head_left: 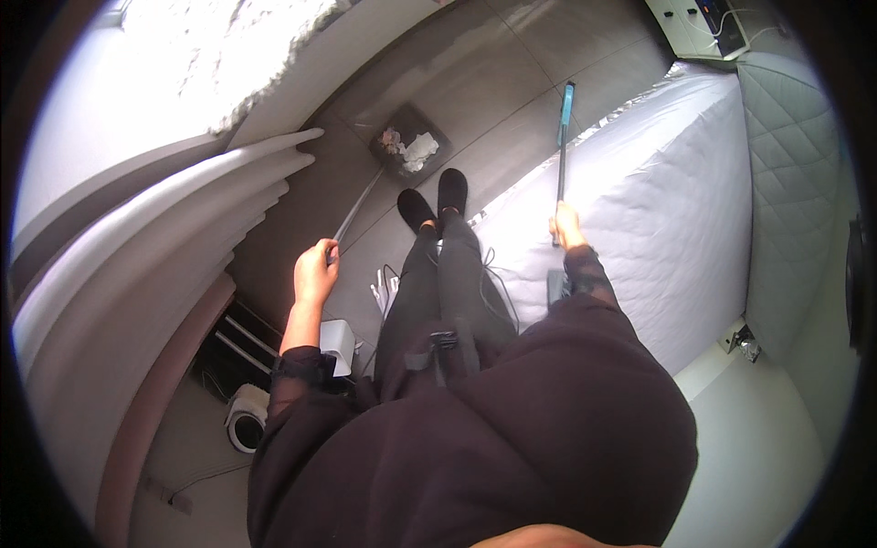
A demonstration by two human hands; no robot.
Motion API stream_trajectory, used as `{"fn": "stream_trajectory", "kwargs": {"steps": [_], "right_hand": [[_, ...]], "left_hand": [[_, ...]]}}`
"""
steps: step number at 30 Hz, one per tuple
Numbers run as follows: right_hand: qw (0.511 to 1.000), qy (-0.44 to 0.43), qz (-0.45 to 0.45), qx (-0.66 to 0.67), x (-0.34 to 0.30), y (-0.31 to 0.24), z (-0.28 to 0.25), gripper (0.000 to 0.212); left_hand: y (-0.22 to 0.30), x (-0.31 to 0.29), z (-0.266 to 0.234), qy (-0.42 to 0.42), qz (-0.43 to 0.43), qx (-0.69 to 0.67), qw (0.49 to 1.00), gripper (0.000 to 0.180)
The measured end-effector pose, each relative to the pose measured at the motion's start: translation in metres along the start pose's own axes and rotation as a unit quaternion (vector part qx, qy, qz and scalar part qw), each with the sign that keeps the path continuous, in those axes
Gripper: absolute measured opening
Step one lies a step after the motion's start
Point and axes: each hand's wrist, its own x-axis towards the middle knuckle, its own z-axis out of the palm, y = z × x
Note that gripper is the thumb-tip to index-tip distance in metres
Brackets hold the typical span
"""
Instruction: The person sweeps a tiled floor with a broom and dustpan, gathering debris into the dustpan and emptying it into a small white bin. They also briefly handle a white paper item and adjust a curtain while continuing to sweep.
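My left hand (315, 267) is closed around the end of a long, thin pale handle. The handle runs down to a dark, squarish dustpan (391, 172) on the floor, ahead of my feet. Crumpled white tissue (420, 152) and some pinkish scraps (392, 140) lie in the pan. Off to the right, my right hand (568, 225) grips the dark stick of a broom (562, 169). Its far end is blue and reaches out beside the bed, but I cannot make out its bristles.
A bed (658, 201) with a pale sheet fills the right side. A wavy white curtain (164, 219) hangs at the left. My black shoes (452, 190) stand on grey tiles. Cables (501, 283) loop by my legs. A white cabinet (681, 32) stands at the far right.
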Motion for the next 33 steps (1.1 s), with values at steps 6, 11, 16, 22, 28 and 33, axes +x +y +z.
{"fn": "stream_trajectory", "kwargs": {"steps": [6, 11, 16, 22, 28, 33], "right_hand": [[0.99, 0.0, 0.043, -0.135, 0.005, 0.071, 0.073, 0.012], [0.978, -0.165, 0.084, -0.096, -0.07, 0.065, 0.046, 0.02], [0.982, -0.06, 0.115, -0.139, -0.104, 0.029, 0.01, 0.022], [0.965, 0.037, -0.122, -0.229, -0.038, 0.002, 0.036, 0.026], [0.973, -0.152, 0.02, -0.171, -0.061, 0.02, 0.101, 0.029], [0.979, -0.142, 0.046, -0.141, -0.091, 0.009, 0.068, 0.026]], "left_hand": [[0.066, 0.073, 0.033, -0.054, 0.089, 0.102, 0.989, 0.009], [0.092, 0.099, 0.041, -0.067, 0.097, 0.133, 0.984, 0.009], [0.091, 0.105, 0.033, -0.062, 0.091, 0.145, 0.983, 0.009], [0.076, 0.085, 0.019, -0.024, 0.025, 0.09, 0.995, 0.01], [0.068, 0.075, 0.019, -0.014, -0.035, 0.077, 0.996, 0.013], [0.054, 0.062, 0.016, 0.015, -0.043, 0.053, 0.998, 0.012]]}}
